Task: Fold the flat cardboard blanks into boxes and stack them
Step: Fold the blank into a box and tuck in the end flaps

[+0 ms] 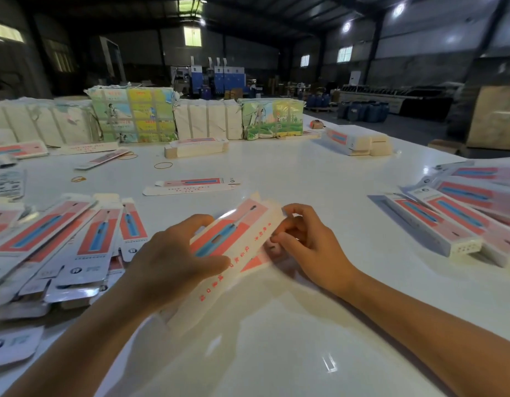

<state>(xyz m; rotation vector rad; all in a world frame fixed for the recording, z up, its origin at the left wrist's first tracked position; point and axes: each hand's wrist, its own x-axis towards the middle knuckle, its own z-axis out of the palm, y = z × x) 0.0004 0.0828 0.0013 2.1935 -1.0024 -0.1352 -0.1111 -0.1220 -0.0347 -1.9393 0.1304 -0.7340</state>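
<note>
Dim warehouse (276, 53), white table (276, 339)

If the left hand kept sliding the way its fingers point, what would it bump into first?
The left hand points up and to the right, across the box being folded that it already holds. Past that, it would probably meet the right hand first, whose fingers pinch the same box's far end. Depth is hard to judge.

Both my forearms reach in from the bottom edge, bare, converging toward centre. My left hand (173, 253) lies palm down, back to the camera, fingers curled over and thumb pointing right, gripping the carton it holds. My right hand (308, 239) sits just beside it, wrist low, fingers bent inward w/ tips pinching at the same carton's edge; index raised and hooked above the others. Hands near each other, not touching. R forearm angles in from lower right.
</note>
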